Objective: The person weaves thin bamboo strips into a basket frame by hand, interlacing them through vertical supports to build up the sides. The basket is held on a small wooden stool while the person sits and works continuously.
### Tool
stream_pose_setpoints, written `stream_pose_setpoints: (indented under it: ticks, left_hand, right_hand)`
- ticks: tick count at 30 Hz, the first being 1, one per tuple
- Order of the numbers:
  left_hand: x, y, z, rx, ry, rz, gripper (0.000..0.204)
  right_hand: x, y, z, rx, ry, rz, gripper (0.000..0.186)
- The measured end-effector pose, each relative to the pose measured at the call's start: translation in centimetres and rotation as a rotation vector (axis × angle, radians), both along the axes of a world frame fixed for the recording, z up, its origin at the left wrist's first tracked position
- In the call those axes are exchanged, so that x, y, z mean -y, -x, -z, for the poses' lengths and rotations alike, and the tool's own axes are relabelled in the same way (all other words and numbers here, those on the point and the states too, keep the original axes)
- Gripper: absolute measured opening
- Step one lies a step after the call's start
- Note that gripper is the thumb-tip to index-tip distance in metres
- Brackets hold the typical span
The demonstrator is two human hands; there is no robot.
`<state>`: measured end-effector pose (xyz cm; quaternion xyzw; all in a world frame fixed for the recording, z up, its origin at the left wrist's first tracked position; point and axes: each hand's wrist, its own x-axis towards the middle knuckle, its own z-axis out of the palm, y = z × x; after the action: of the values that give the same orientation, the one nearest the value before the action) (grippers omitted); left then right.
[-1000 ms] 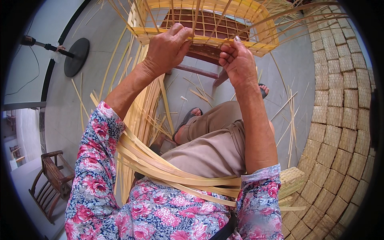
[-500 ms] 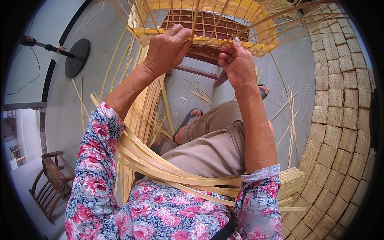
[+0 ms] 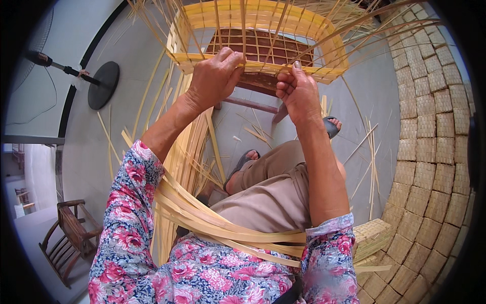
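Note:
A yellow open-weave bamboo basket (image 3: 273, 12) with long loose upright strips rests on a dark reddish wooden stool (image 3: 243, 105) at the top of the view. My left hand (image 3: 216, 78) grips its near rim, knuckles up, with the fingertips hidden. My right hand (image 3: 299, 96) pinches the same rim a little farther right, thumb raised against the yellow band and the other fingers curled. A thick bundle of pale split-bamboo strips (image 3: 238, 233) curves across my lap and runs along my left side.
A fan stand (image 3: 104, 85) with a round black base is at the upper left, a wooden chair (image 3: 71, 235) at the lower left. Loose strips (image 3: 371, 162) lie on the grey floor. Stacked rows of woven straw-coloured pieces (image 3: 425, 152) line the right side.
The basket and both hands sit slightly lower in the picture than a second ago, along with the surroundings, as the view has tilted a little. Both hands keep their hold on the rim.

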<state>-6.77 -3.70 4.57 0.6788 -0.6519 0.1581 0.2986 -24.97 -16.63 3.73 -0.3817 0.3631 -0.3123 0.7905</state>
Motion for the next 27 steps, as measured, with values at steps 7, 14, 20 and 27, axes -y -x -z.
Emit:
stream_pose_setpoints:
  ticks: [7, 14, 20, 27]
  left_hand:
    - [-1.6, 0.9, -0.9, -0.168, 0.028, 0.057, 0.034]
    - [-1.7, 2.1, -1.7, -0.052, 0.066, 0.147, 0.023]
    - [2.0, 1.8, -1.3, 0.119, 0.125, 0.154, 0.026]
    - [2.4, 2.3, -1.5, 0.023, 0.041, 0.092, 0.022]
  right_hand:
    - [-0.2, -0.6, 0.0, -0.042, 0.019, -0.005, 0.028]
    - [-0.4, -0.1, 0.2, -0.045, 0.026, -0.002, 0.029]
    - [-1.2, -0.1, -0.4, -0.053, 0.037, 0.091, 0.031]
    - [-0.8, 0.1, 0.1, 0.105, -0.068, 0.135, 0.028]
